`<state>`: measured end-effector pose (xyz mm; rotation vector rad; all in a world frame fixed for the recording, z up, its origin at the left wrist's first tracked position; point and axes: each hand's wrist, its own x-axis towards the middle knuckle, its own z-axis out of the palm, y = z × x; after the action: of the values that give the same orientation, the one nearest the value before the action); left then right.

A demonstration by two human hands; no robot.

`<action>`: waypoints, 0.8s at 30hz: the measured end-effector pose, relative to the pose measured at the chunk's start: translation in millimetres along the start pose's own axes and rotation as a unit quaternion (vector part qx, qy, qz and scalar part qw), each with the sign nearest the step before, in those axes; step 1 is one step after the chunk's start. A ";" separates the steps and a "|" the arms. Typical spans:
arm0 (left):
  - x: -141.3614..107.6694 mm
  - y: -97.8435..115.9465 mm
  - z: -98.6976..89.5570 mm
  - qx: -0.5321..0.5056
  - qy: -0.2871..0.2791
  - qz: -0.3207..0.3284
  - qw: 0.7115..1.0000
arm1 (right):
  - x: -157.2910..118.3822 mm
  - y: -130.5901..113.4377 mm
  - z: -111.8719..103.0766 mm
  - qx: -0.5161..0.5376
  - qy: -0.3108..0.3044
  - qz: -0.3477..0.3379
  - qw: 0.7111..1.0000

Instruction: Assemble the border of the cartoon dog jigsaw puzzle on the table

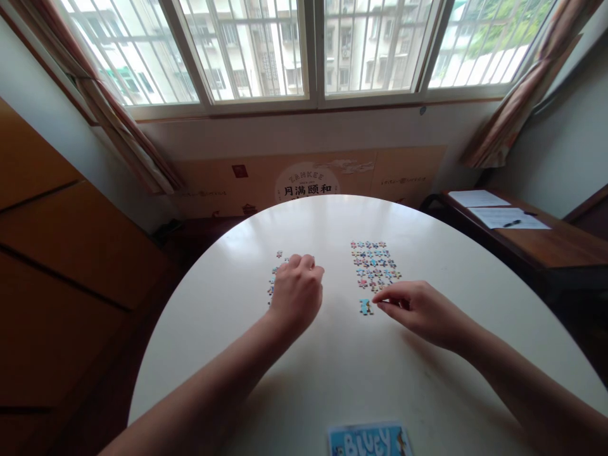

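Here's your round white table, giving every piece a flat bed; over it, your left hand curls above the left-hand pieces, fingertips hidden, so whether it grips anything you can't tell from here. Your right hand is pinched low, thumb and forefinger nearly together, no telling if a piece sits between, tips right beside the little joined patch. The blue BLUEY cover sits at the near side, probably as reference; the rows of pieces lie spread, likely so each one reads separately. Room now: bare tabletop toward you and out to both sides, a clear lane between the two groups, but rows crowd just beyond the patch, its near edge open.
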<state>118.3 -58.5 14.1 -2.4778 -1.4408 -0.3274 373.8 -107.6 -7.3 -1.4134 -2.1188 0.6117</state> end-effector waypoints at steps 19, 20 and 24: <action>-0.4 2.2 21.6 -0.085 -0.038 0.029 0.995 | 1.5 -6.3 -2.3 0.011 -0.001 0.006 1.000; -0.9 4.3 20.5 -0.095 -0.040 0.043 0.994 | 1.5 -6.0 -2.6 0.011 0.000 0.004 1.000; -5.3 14.3 13.4 -0.133 -0.049 0.087 0.986 | 2.1 -3.7 -3.7 0.012 0.003 0.002 1.000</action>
<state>129.1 -65.2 -1.8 -2.8475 -1.2757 -0.3885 372.9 -106.6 -1.8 -1.4062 -2.0984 0.6318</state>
